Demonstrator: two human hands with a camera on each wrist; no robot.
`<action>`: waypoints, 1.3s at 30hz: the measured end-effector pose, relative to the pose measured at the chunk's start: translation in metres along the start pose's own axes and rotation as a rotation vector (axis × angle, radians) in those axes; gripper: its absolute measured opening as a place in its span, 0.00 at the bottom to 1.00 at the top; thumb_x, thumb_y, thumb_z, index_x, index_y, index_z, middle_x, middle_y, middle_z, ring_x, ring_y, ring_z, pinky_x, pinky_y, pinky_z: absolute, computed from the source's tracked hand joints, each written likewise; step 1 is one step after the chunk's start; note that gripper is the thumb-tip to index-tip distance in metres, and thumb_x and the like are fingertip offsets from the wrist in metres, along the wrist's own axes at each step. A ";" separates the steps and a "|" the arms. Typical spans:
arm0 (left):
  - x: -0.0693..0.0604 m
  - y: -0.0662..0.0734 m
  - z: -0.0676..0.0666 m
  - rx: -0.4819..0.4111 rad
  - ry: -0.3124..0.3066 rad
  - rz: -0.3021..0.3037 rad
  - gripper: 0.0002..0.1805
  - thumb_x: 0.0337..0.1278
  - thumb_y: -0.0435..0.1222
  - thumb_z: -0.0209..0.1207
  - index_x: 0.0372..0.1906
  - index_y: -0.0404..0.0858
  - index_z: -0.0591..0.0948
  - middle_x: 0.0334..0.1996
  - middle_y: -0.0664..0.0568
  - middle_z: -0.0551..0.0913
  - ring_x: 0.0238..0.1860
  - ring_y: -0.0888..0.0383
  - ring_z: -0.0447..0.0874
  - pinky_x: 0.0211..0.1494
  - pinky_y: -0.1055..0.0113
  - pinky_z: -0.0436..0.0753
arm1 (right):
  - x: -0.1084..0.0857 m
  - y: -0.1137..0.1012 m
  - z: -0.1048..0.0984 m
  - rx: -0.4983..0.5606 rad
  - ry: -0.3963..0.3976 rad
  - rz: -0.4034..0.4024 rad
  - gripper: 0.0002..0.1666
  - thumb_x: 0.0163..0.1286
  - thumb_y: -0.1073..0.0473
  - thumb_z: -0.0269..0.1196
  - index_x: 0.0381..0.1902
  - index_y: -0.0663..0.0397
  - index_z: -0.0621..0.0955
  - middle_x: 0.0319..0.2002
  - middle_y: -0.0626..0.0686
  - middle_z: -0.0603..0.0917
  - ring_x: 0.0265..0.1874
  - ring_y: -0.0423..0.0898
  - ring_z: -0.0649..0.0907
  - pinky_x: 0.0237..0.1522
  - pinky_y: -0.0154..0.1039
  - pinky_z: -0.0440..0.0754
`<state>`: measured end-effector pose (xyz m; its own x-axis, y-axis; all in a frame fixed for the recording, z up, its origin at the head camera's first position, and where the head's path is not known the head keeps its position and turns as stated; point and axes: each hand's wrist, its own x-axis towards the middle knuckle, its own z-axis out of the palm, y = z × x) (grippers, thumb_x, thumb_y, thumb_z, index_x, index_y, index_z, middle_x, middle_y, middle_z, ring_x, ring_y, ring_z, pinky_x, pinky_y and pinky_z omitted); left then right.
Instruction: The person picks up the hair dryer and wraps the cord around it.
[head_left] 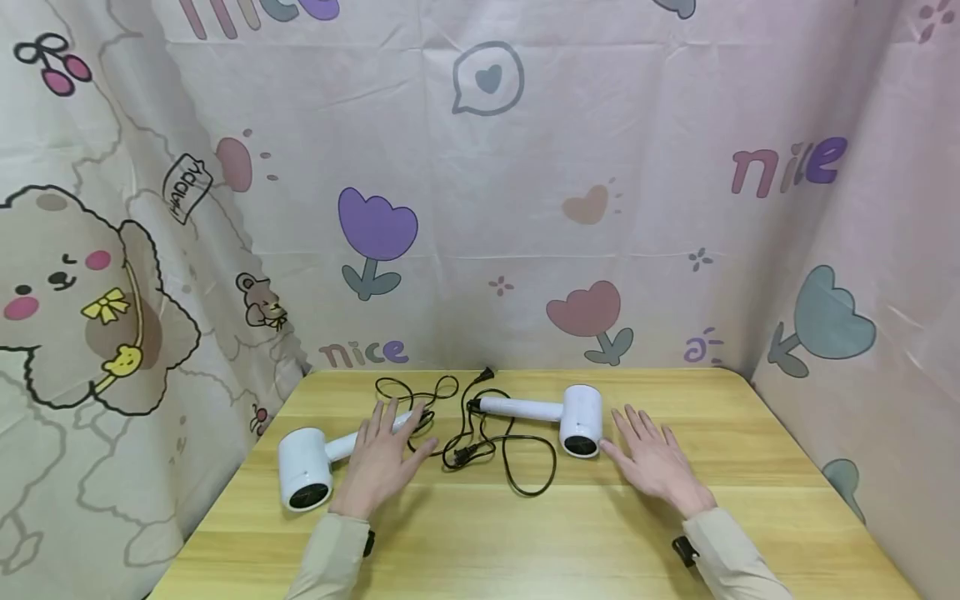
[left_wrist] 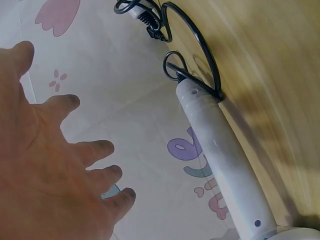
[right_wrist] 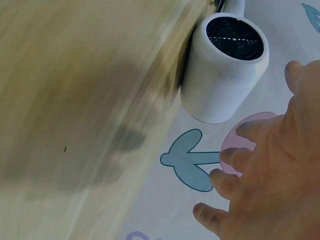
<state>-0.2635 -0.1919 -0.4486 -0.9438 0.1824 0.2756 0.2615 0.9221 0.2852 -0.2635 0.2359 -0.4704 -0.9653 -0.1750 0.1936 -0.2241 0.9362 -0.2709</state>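
Right now, the left hair dryer (head_left: 321,457) and the right hair dryer (head_left: 558,412) are lying on the wood-grain table (head_left: 525,542), and a dark round grille (head_left: 581,447) is filling the near end of each white barrel (head_left: 581,410). The left dryer's handle is slanting away toward the middle; the right dryer is resting farther back, its handle pointing left and its barrel sitting near the right hand (head_left: 654,462). That hand is spreading its fingers, gripping nothing, its thumb staying clear of the barrel in the right wrist view. The left hand (head_left: 381,468) is likewise fanning its fingers out and gripping nothing; in the head view it is hiding part of the left handle, while the left wrist view is showing the two apart. Black cords (head_left: 525,437) are tangling between the dryers, crowding the space around the handle ends, with one plug (head_left: 486,375) lying at the back and another plug (head_left: 463,456) nearer. A printed curtain (head_left: 487,183) is hanging behind the table and along both sides.
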 end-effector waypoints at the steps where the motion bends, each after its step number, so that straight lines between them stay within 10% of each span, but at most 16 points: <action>1: 0.001 0.000 0.001 0.001 -0.002 0.002 0.40 0.66 0.68 0.40 0.77 0.53 0.58 0.77 0.36 0.47 0.78 0.36 0.38 0.76 0.36 0.43 | 0.000 0.000 0.001 0.003 -0.004 -0.001 0.44 0.76 0.32 0.41 0.75 0.58 0.57 0.75 0.66 0.53 0.73 0.69 0.56 0.69 0.73 0.47; 29: 0.007 0.005 0.004 -0.033 0.004 0.031 0.39 0.70 0.63 0.42 0.76 0.44 0.60 0.75 0.32 0.51 0.76 0.34 0.45 0.76 0.39 0.49 | 0.028 -0.018 0.015 0.252 -0.035 -0.002 0.47 0.77 0.36 0.44 0.74 0.72 0.54 0.71 0.71 0.62 0.69 0.68 0.65 0.70 0.61 0.62; 39: 0.010 0.009 0.003 -0.040 0.031 0.040 0.35 0.72 0.56 0.46 0.75 0.42 0.61 0.74 0.28 0.52 0.76 0.33 0.47 0.76 0.40 0.50 | 0.060 -0.027 0.021 0.342 -0.025 0.084 0.36 0.77 0.40 0.49 0.76 0.48 0.61 0.65 0.77 0.66 0.62 0.69 0.72 0.60 0.66 0.71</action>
<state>-0.2706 -0.1806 -0.4456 -0.9257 0.2079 0.3159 0.3076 0.8999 0.3092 -0.3177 0.1935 -0.4712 -0.9843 -0.1135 0.1354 -0.1719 0.7919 -0.5860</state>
